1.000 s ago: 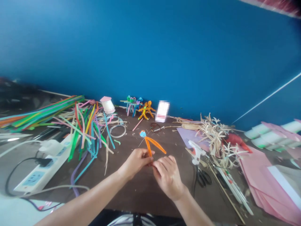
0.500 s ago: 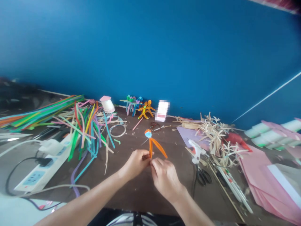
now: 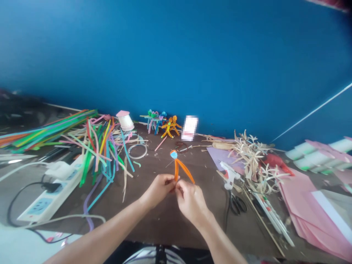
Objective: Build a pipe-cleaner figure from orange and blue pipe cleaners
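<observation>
TEXT: none legible | WHITE ITEM: face pixelated, content unreadable | POWER STRIP: any print too small and blurred to read | GLUE GUN: any marking too small to read | WHITE ROLLS: blurred, any lettering indeterminate

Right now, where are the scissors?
In the head view, the scissors lie on the table to the right of the right hand, just nearer the wearer than the glue gun.

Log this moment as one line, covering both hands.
left hand: pinching bent orange strip | right hand: fingers curled beside left fingertips, grip hidden | right side: glue gun, scissors on table
</observation>
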Available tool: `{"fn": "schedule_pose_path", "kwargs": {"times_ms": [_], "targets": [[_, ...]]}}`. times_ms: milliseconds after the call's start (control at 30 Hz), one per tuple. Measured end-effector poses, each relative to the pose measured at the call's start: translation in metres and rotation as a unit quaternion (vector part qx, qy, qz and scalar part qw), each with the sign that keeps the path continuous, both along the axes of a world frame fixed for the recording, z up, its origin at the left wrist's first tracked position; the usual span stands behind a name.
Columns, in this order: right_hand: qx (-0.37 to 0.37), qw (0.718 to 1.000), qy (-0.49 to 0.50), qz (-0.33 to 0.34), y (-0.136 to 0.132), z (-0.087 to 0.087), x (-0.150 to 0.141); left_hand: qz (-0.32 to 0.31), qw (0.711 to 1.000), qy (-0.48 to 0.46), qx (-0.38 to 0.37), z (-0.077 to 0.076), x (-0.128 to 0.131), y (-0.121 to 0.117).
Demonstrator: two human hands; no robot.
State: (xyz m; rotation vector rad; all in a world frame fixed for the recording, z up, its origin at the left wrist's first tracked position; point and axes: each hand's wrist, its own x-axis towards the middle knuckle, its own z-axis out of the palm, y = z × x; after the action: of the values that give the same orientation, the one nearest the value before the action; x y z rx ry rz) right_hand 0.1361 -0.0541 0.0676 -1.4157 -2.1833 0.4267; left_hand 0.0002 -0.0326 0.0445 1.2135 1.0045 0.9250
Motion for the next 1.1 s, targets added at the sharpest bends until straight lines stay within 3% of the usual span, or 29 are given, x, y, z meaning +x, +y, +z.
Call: {"fn": "schedule_pose_path", "kwargs": {"times_ms": [100, 200, 367, 633, 900, 1000, 1100], "targets": [[-0.047, 0.994, 0.1, -0.011, 0.001, -0.005, 0.0, 0.051, 0.995, -0.057, -0.067, 0.001, -0.001, 0.003], [-0.108, 0.968, 0.226, -0.014, 0.002, -0.011, 0.001, 0.075, 0.981, -0.125, -0.129, 0.003, -0.003, 0.005], [-0.149, 0.932, 0.33, -0.013, 0.003, -0.014, 0.003, 0.066, 0.978, -0.148, -0.135, 0.008, -0.001, 0.004], [-0.116, 0.95, 0.289, -0.023, 0.0, -0.013, 0.001, 0.105, 0.994, -0.021, -0.011, 0.009, 0.005, -0.002], [0.019, 0.981, 0.184, -0.057, -0.006, -0.029, -0.008, 0.127, 0.988, 0.079, 0.046, 0.002, 0.007, -0.005], [-0.013, 0.978, 0.199, -0.061, -0.005, -0.033, -0.008, 0.11, 0.985, 0.107, 0.073, 0.002, 0.005, -0.004], [-0.095, 0.959, 0.26, -0.056, -0.002, -0.034, -0.006, 0.09, 0.985, 0.12, 0.089, 0.003, 0.001, 0.0]]}}
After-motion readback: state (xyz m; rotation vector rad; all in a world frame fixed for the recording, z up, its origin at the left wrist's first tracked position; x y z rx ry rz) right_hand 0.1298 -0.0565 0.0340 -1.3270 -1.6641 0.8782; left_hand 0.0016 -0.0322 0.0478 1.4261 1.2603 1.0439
